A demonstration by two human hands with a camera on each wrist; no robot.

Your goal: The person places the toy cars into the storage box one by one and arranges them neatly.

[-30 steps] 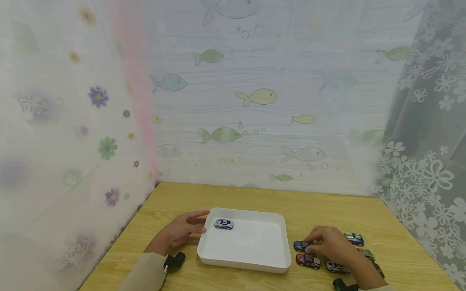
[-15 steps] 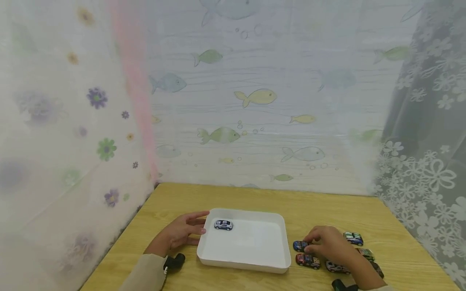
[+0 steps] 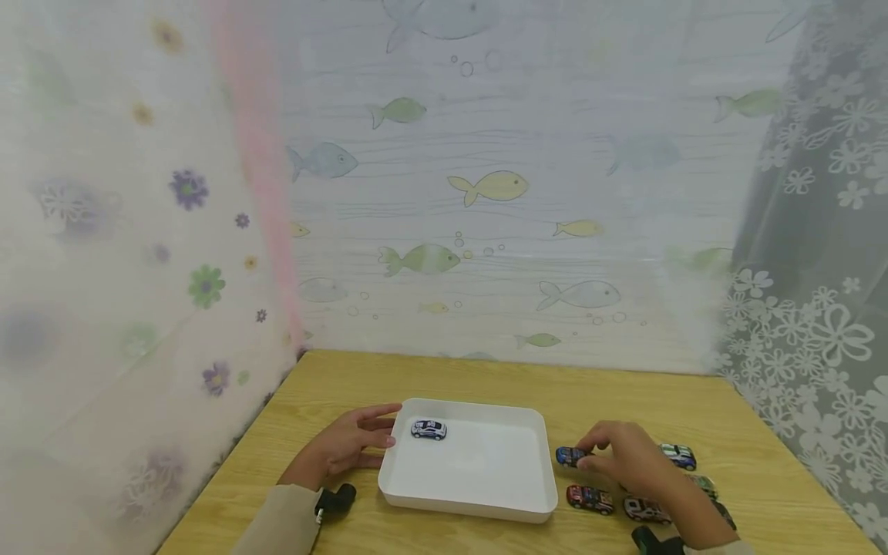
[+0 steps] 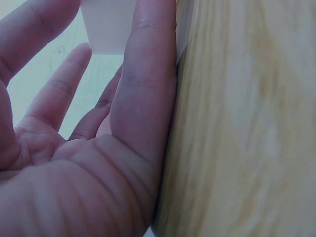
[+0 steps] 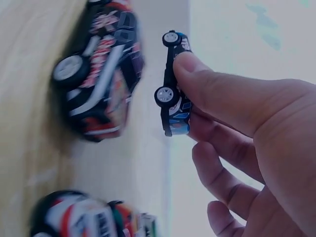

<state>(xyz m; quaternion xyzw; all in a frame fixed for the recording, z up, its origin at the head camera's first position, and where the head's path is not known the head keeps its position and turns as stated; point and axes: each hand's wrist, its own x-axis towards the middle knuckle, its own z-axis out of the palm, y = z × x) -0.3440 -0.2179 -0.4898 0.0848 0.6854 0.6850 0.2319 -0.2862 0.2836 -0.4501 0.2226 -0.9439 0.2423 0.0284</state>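
Note:
At the left end of a white tray (image 3: pixel 465 470), my left hand (image 3: pixel 343 445) rests on its side with its fingers spread and fairly straight, fingertips at the wall. Its fingers (image 4: pixel 143 74) lie along the table in the left wrist view. A white and dark blue toy car (image 3: pixel 428 429) sits inside the tray, near the far left corner. My right hand (image 3: pixel 627 459) pinches a blue and black toy car (image 5: pixel 178 84) between thumb and fingers, to the right of the tray. In the right wrist view this car's wheels appear off the table.
A red and black toy car (image 3: pixel 590 499) stands just in front of the right hand. Several more cars, among them a white and green one (image 3: pixel 678 456) and a black and white one (image 3: pixel 647 509), stand around that hand, partly hidden. Curtains border the wooden table (image 3: pixel 416 374).
My right hand has lifted the blue toy car slightly and moved it a little away from the red one. The left hand and the tray stay in place.

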